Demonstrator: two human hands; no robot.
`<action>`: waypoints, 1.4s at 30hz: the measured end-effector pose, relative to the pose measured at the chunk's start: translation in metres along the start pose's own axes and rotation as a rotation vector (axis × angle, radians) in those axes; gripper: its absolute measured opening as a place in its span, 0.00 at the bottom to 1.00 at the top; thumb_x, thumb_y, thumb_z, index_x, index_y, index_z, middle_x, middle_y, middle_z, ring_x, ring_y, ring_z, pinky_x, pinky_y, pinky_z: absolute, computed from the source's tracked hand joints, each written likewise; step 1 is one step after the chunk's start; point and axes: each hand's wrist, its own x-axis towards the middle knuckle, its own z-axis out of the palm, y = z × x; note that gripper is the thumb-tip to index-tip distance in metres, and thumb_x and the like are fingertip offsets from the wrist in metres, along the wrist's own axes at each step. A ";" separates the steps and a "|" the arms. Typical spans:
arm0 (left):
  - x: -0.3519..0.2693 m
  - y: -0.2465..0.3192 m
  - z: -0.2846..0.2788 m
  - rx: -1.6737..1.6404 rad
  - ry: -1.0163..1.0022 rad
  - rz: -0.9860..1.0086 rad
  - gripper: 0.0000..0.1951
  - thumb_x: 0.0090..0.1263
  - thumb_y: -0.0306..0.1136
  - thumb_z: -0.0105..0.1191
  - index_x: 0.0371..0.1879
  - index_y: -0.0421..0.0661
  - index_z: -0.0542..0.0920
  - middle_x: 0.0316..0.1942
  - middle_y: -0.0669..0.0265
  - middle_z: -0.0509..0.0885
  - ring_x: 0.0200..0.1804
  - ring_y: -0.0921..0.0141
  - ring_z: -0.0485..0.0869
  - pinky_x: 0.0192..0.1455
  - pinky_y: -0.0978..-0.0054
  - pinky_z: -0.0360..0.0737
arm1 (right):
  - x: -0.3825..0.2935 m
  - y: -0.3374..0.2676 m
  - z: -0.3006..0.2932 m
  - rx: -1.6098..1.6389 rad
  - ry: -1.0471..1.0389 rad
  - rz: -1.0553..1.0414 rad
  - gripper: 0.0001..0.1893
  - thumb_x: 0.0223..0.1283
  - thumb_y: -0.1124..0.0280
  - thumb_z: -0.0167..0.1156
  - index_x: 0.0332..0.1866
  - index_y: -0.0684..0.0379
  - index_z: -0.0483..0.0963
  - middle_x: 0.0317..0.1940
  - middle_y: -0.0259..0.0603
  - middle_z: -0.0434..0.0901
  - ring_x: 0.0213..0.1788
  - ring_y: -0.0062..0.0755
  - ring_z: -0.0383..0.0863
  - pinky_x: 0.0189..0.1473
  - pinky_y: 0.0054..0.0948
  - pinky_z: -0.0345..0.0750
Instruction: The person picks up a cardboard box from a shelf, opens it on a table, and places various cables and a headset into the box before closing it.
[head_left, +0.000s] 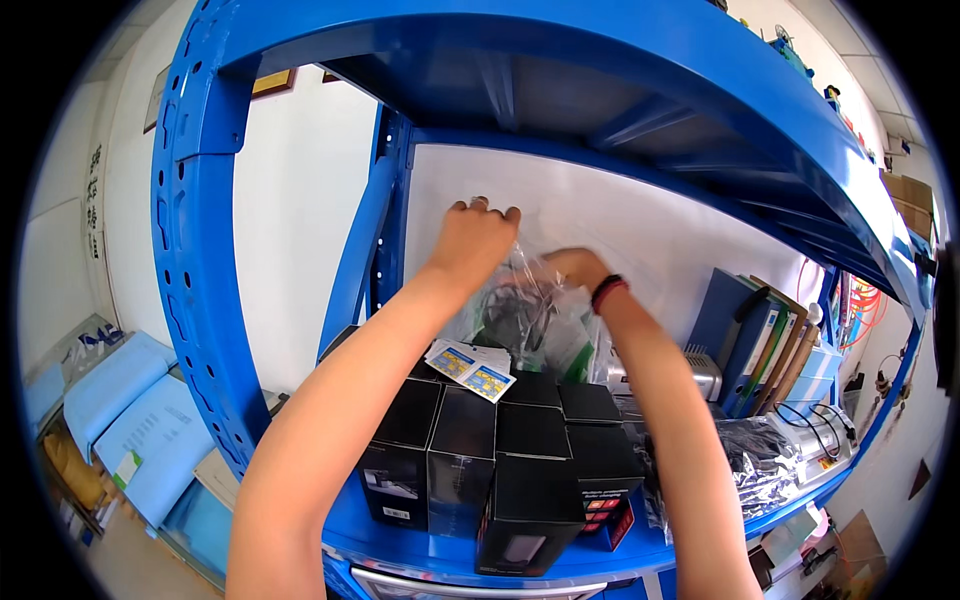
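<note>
My left hand (480, 236) is raised at the back of the blue shelf, fingers curled around the upper edge of a clear plastic bag (536, 300). Dark cables and something green show through the crinkled plastic. My right hand (574, 266), blurred, is at the bag's right side near its top. Its fingers are partly hidden by the plastic, so I cannot tell whether they grip anything. Below the bag, several black product boxes (532, 431) stand close together. Printed cards (471, 367) in blue and yellow lie on top of them.
Blue steel shelving (202, 300) frames the space, with a shelf board (525, 82) overhead. Ring binders (750, 337) lean at the right, near a silver device (697, 371). A plastic-wrapped black item (757, 450) and a machine with a black cable (825, 442) sit at the right front.
</note>
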 end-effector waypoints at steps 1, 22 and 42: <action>0.006 0.008 0.004 -0.050 0.030 -0.045 0.08 0.55 0.25 0.55 0.35 0.45 0.79 0.27 0.60 0.86 0.38 0.62 0.86 0.36 0.67 0.82 | -0.021 0.038 -0.018 0.072 -0.072 -0.369 0.30 0.61 0.59 0.60 0.65 0.64 0.69 0.52 0.55 0.78 0.47 0.37 0.76 0.51 0.31 0.74; -0.019 -0.005 -0.001 -0.466 -0.128 -0.315 0.06 0.70 0.28 0.46 0.42 0.46 0.75 0.29 0.54 0.84 0.36 0.51 0.84 0.38 0.53 0.78 | -0.034 0.003 -0.049 0.251 0.257 0.978 0.22 0.43 0.81 0.69 0.48 0.67 0.74 0.27 0.43 0.82 0.22 0.28 0.83 0.25 0.22 0.80; -0.094 -0.028 -0.036 -0.908 -1.016 -0.191 0.46 0.53 0.65 0.64 0.61 0.35 0.75 0.61 0.47 0.76 0.64 0.55 0.74 0.66 0.66 0.71 | -0.098 -0.067 -0.077 -0.267 0.855 0.680 0.22 0.50 0.66 0.68 0.49 0.64 0.75 0.31 0.49 0.83 0.38 0.42 0.85 0.42 0.35 0.81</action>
